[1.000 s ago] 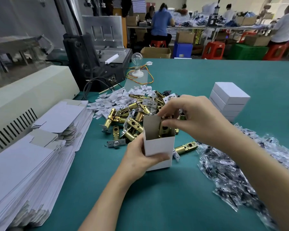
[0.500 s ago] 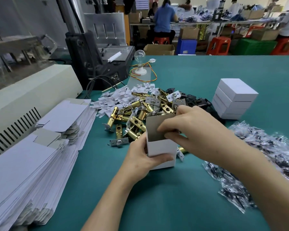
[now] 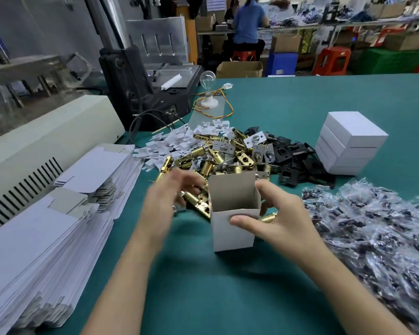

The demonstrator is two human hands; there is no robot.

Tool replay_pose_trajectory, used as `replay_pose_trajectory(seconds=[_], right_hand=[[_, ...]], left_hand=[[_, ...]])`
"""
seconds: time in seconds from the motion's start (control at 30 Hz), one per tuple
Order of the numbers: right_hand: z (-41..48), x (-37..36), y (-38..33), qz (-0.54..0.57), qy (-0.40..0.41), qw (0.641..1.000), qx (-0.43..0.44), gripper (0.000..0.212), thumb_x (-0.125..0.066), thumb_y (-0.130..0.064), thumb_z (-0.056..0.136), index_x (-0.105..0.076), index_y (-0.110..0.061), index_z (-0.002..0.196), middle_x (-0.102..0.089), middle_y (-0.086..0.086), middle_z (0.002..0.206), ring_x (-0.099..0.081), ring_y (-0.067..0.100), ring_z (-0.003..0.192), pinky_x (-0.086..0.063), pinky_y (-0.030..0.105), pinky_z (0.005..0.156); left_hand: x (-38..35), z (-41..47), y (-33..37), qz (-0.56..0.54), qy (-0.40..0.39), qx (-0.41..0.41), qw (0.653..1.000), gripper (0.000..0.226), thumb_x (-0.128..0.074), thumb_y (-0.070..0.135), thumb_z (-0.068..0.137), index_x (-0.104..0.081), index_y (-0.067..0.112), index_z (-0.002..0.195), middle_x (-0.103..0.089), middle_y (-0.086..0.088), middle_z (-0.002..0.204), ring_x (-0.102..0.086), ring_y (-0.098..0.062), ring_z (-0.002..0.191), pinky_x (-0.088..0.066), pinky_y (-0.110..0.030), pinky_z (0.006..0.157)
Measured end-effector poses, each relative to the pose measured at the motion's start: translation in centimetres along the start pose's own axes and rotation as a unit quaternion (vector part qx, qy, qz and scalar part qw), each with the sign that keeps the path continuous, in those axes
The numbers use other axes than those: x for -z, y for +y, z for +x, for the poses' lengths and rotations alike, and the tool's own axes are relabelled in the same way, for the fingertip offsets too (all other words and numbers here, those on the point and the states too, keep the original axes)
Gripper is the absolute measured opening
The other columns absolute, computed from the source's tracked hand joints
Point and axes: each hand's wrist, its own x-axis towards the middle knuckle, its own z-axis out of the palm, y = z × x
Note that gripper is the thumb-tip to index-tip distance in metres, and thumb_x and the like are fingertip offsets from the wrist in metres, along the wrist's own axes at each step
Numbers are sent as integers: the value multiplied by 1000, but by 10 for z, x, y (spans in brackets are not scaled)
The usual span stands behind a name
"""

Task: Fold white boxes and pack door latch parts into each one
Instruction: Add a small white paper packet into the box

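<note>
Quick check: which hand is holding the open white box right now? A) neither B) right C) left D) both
B: the right hand grips the open box, thumb on its front face, while the blurred left hand is off it, over the brass latches.

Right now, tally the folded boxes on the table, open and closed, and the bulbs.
Open box, held in the right hand: 1
Closed boxes, in one stack: 4
Bulb: 1
Total: 6
</note>
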Motion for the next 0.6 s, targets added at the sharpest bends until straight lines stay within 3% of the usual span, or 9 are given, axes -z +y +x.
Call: replay_pose_trajectory(seconds=[0.07, 0.1, 0.13, 0.2, 0.3, 0.43, 0.53, 0.6], right_hand=[[-3, -2, -2, 8, 7, 1000, 0, 38, -85, -51, 76, -64, -29, 98, -69, -12, 86, -60, 3, 75, -47, 21, 68], [-4, -2, -3, 11, 10, 1000, 7, 36, -87, -45, 76, -64, -31, 99, -69, -16, 87, -60, -1, 77, -44, 14, 68], [-4, -3, -5, 13, 11, 1000, 13, 35, -88, -41, 76, -65, -31, 101, -69, -19, 88, -60, -4, 78, -41, 8, 68], [-6, -3, -5, 6, 5, 1000, 11, 39, -86, -49, 75, -66, -24, 98, -69, -11, 86, -55, 2, 75, -42, 16, 66], [-8, -2, -3, -2, -6, 1000, 0, 54, -76, -64, 74, -64, -16, 97, -66, 1, 86, -51, 14, 75, -47, 32, 70], [-8, 0, -4, -1, -6, 1000, 10, 49, -77, -62, 74, -63, -22, 98, -65, -6, 85, -49, 8, 76, -41, 20, 67], [-8, -1, -2, -4, 2, 1000, 19, 37, -83, -54, 75, -56, -36, 93, -59, -18, 82, -50, 1, 76, -37, 10, 65], [-7, -1, -3, -4, 6, 1000, 24, 41, -87, -48, 75, -49, -46, 88, -53, -24, 79, -49, 0, 74, -35, 8, 63]], left_hand=[[14, 30, 5, 1, 127, 14, 992, 30, -49, 43, 105, -73, 27, 95, -79, 5, 95, -69, -7, 84, -49, -28, 71], [21, 47, 4, 38, 165, 23, 985, 24, -50, 26, 106, -71, 28, 96, -78, 7, 93, -68, -5, 84, -50, -30, 74], [27, 64, 0, 90, 183, 35, 978, 28, -49, 13, 105, -71, 29, 97, -77, 8, 96, -68, -5, 86, -51, -31, 79], [43, 93, -12, 199, 172, 75, 962, 38, -45, 0, 103, -73, 26, 105, -75, 2, 109, -68, -12, 100, -51, -30, 88], [64, 121, -37, 335, 110, 118, 928, 34, -51, 1, 105, -74, 17, 125, -72, -9, 129, -65, -25, 115, -49, -27, 92], [75, 144, -55, 442, 37, 130, 887, 29, -66, 17, 103, -73, 12, 131, -70, -12, 134, -61, -31, 124, -45, -37, 104], [72, 158, -57, 492, 10, 121, 862, 35, -68, 24, 103, -70, 11, 135, -72, -13, 123, -62, -30, 107, -47, -38, 92], [69, 164, -57, 521, -5, 124, 845, 32, -67, 24, 103, -72, 13, 132, -72, -13, 121, -58, -25, 96, -48, -36, 85]])
